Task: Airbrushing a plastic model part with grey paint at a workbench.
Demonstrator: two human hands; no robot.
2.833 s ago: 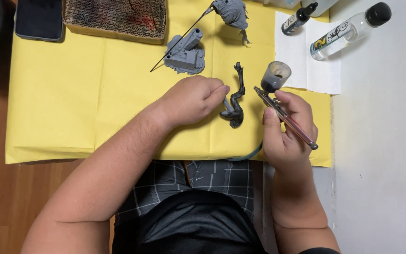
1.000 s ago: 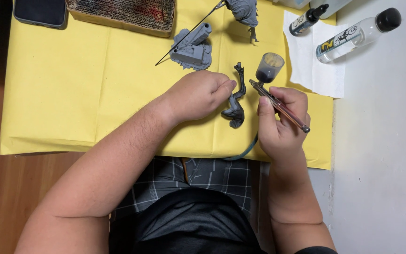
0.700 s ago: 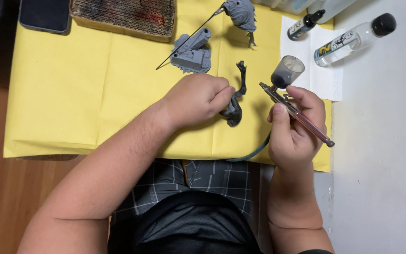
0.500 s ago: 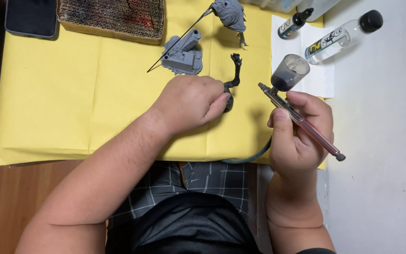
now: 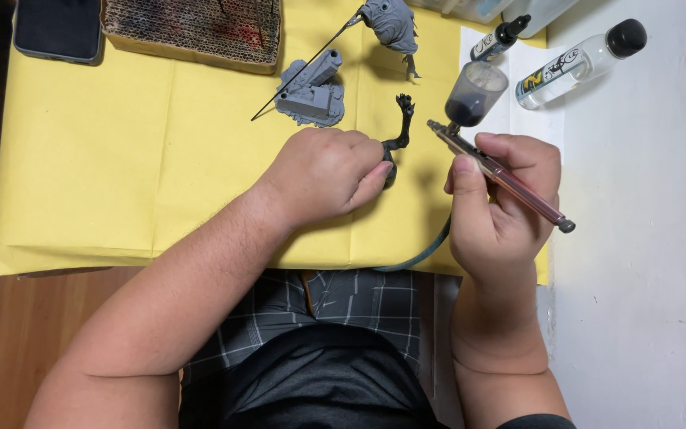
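A yellow paper sheet (image 5: 121, 159) covers the table and carries everything else. At its far edge lies a shallow cardboard tray (image 5: 192, 28), its corrugated floor stained dark and red; nothing lies in it. To the right, on white paper, lies 1 clear bottle (image 5: 577, 63) with a black cap, on its side, its liquid clear. Just left of it stands a small dark dropper bottle (image 5: 498, 41); its contents cannot be told.

The right hand (image 5: 502, 214) is closed around an airbrush (image 5: 502, 175), whose long axis runs diagonally, nozzle toward the upper left and tail toward the lower right. Its cup (image 5: 474, 91) stands upright and holds dark paint.

The left hand (image 5: 323, 171) is closed on a small dark grey figure part (image 5: 401, 127), which points away from the body, its clawed end uppermost, just left of the nozzle.
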